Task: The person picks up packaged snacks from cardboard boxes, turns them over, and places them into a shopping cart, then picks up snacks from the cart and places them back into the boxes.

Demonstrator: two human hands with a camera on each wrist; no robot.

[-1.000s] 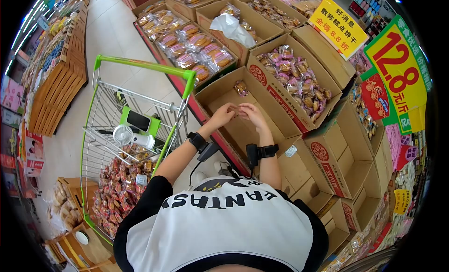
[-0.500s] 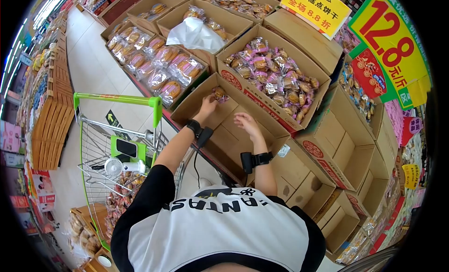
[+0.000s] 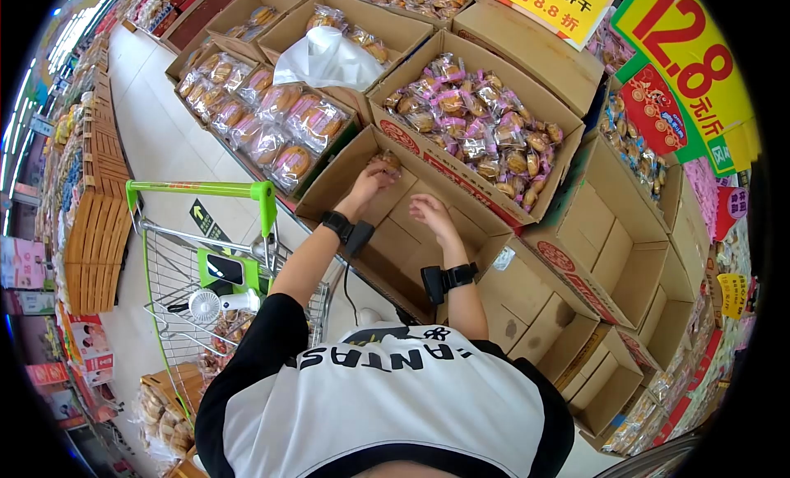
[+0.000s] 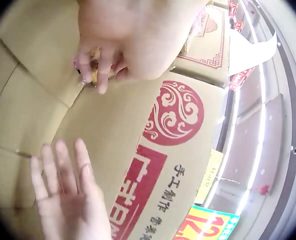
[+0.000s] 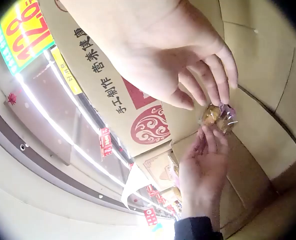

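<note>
A small wrapped pastry in clear and pink film lies in the far left corner of a nearly bare cardboard box. My left hand reaches down to it; in the left wrist view the curled fingers of that hand close around the packet, hiding part of it. My right hand hovers over the same box, a short way to the right. Its fingers are spread and relaxed, and its palm holds nothing, as the left wrist view shows.
Beyond stands a box heaped with wrapped pastries. Packs of larger cookies fill boxes to the left, near a white plastic bag. A shopping cart holding red packets stands left. More cardboard boxes line the right.
My hands were together above the box; they have parted. The left hand has gone down to the wrapped pastry in the corner, while the right has stayed over the box, fingers loosened.
</note>
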